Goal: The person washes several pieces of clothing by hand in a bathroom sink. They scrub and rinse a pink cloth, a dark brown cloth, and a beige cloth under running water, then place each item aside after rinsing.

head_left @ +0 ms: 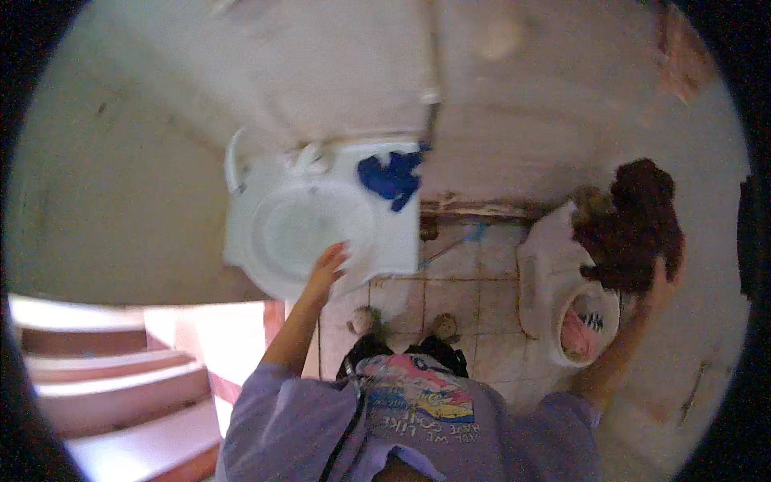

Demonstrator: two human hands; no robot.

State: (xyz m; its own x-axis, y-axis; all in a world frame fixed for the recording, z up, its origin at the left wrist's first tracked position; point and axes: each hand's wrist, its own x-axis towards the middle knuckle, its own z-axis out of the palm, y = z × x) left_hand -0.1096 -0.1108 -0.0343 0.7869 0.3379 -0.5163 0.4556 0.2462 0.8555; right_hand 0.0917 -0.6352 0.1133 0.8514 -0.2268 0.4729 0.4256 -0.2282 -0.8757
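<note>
A white washbasin [391,247] is set against the wall before me. Over its front rim reaches my left hand [330,268], holding nothing, with its fingers slightly blurred and apart. Bunched on the basin's right back corner lies a dark blue cloth [391,176]. Out to the right, my right hand [667,277] grips a dark maroon cloth [632,232], which hangs in a loose bundle. Just below that cloth stands a white round container [566,355] with a pink cloth [579,337] and a black-and-white striped item [591,322] inside.
A tap [310,159] rises at the back of the basin. Beneath the round container is a white fixture [533,283], partly covered. A blue-headed stick [476,232] lies by the wall on the tiled floor [446,295]. Steps [120,385] show in bright light at lower left.
</note>
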